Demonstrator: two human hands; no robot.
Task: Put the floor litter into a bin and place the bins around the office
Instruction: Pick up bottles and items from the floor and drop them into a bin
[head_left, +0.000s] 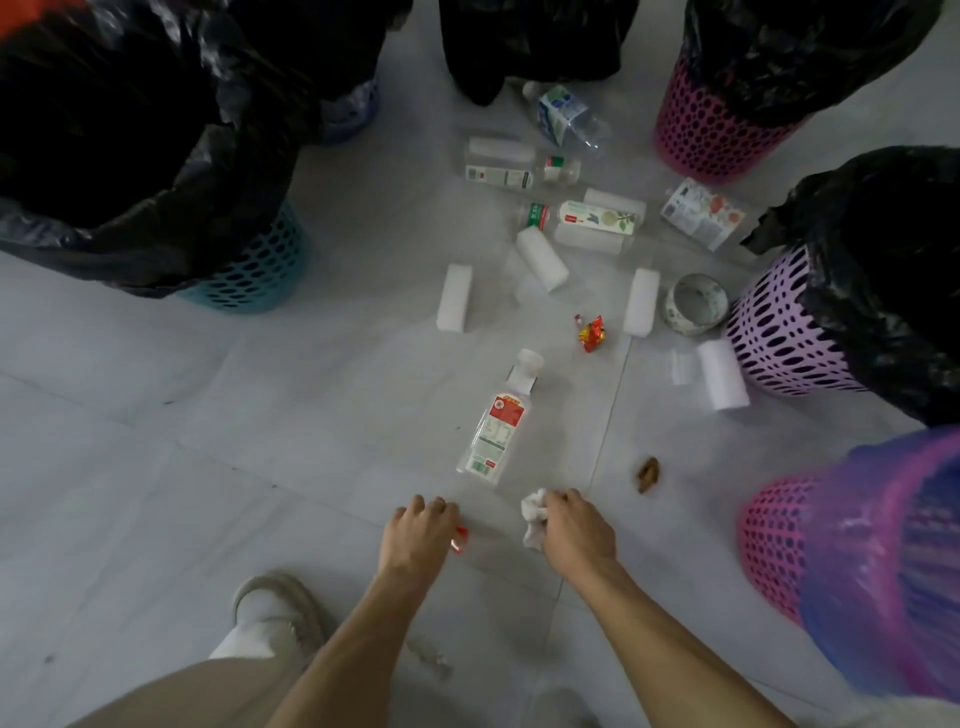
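Litter (543, 259) mostly lies on the floor (208, 441), a bottle (496, 426) at twelve o'clock from me. Right grip (574, 525) clutches a tissue (535, 517), left grip (418, 530) pinches a wrapper (458, 539). Nearest bin (779, 535) at three o'clock; none placed yet.

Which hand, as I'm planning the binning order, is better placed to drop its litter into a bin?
Right. The right hand, gripping a crumpled tissue, is nearest the pink bin with the purple liner; the left hand, holding a red wrapper, is farther.
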